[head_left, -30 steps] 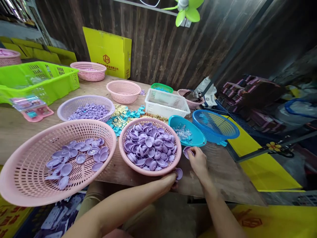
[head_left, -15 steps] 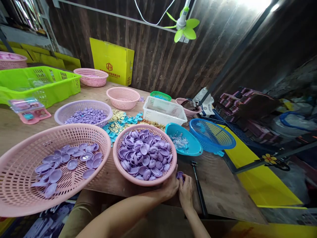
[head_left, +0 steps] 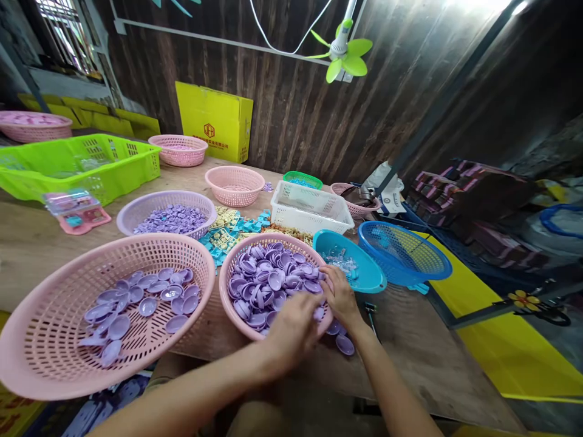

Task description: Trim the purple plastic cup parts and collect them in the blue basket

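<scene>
A round pink basket (head_left: 224, 303) heaped with glossy purple oval shell-like plastic pieces (head_left: 275, 280) stands in front of me. My left hand (head_left: 295, 331) is over its front rim, slightly blurred, with the fingers curled inward. My right hand (head_left: 340, 297) bends its fingers over the right rim, against the heap. Purple shows between the two hands, but what either one holds is hidden. A loose purple piece (head_left: 345, 345) lies on the table beside my right wrist, with another partly behind it.
To the left, a larger pink basket (head_left: 40, 285) holds fewer purple pieces. A turquoise basin (head_left: 371, 279) with clear parts and a blue basket (head_left: 432, 267) stand at the right. A black-handled tool (head_left: 372, 312) lies partly behind my right forearm. Behind are a white basket (head_left: 314, 218) and a lilac basket (head_left: 132, 212).
Both hands have risen from the table at the basket's right front to its rim. Loose purple pieces beside the basket are more exposed. The whole view has shifted slightly.
</scene>
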`<state>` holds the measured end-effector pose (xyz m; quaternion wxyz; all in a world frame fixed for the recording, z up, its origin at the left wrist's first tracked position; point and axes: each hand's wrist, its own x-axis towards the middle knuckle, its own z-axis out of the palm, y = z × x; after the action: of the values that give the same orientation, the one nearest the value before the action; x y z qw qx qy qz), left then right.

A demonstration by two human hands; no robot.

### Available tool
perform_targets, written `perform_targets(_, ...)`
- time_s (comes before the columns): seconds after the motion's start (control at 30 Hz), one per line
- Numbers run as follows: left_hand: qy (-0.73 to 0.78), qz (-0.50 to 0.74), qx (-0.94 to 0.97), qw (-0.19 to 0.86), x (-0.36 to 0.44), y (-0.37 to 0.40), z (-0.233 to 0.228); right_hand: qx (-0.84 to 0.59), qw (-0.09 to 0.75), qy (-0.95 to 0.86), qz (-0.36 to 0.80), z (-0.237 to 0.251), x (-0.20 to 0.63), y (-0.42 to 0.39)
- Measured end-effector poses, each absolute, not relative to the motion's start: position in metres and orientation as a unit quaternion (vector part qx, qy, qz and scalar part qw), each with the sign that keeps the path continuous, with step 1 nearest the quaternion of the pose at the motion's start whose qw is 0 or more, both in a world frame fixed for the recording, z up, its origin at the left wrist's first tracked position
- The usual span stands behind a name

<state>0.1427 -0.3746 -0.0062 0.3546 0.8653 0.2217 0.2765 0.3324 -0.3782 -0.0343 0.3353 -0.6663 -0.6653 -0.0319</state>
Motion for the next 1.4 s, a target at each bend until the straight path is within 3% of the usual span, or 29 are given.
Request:
perform_targets(0.1, 0.384, 0.214, 0.876, 0.199, 0.138, -0.318, -0.002, -0.685, 0.313, -0.658, 0.011, -0.030, 0.328, -0.358)
perform_targets(0.17, 0.402, 0.151, 0.890, 0.154, 0.135, -0.293, -0.007, -0.694, 0.341, -0.633, 0.046, -0.031, 0.327, -0.354)
perform_targets(0.23, 0.381, 0.115, 0.902, 0.169, 0.132, -0.278, -0.013, -0.692, 0.409, -0.586, 0.102, -0.030, 0.329, -0.355)
perform_targets(0.33, 0.368, 0.156, 0.891, 0.216, 0.132, -0.269, -0.015, -0.672, 0.514, -0.501, 0.183, -0.026, 0.334, -0.362)
perform_targets(0.43, 0.403, 0.227, 0.848, 0.261, 0.135, -0.264, -0.008, -0.672, 0.536, -0.471, 0.198, -0.021, 0.337, -0.370)
perform_targets(0.6, 0.428, 0.222, 0.755, 0.445, 0.142, -0.261, 0.003, -0.735, 0.380, -0.559, 0.062, -0.020, 0.328, -0.376)
perform_targets(0.67, 0.404, 0.211, 0.757, 0.468, 0.145, -0.262, 0.005, -0.738, 0.320, -0.594, 0.020, -0.022, 0.320, -0.376)
perform_targets(0.93, 0.309, 0.097, 0.928, 0.183, 0.158, -0.273, 0.001, -0.740, 0.236, -0.630, -0.004, -0.023, 0.315, -0.379)
perform_targets(1.1, 0.312, 0.025, 0.942, 0.122, 0.164, -0.276, -0.002, -0.750, 0.163, -0.641, 0.004, -0.023, 0.311, -0.380)
perform_targets(1.23, 0.339, 0.067, 0.922, 0.173, 0.162, -0.267, 0.000, -0.778, 0.087, -0.622, -0.011, -0.024, 0.304, -0.379)
perform_targets(1.3, 0.347, 0.097, 0.908, 0.215, 0.157, -0.261, -0.001, -0.783, 0.141, -0.606, 0.000, -0.025, 0.303, -0.378)
perform_targets(1.4, 0.354, 0.148, 0.873, 0.302, 0.149, -0.252, -0.003, -0.759, 0.327, -0.557, 0.079, -0.025, 0.307, -0.378)
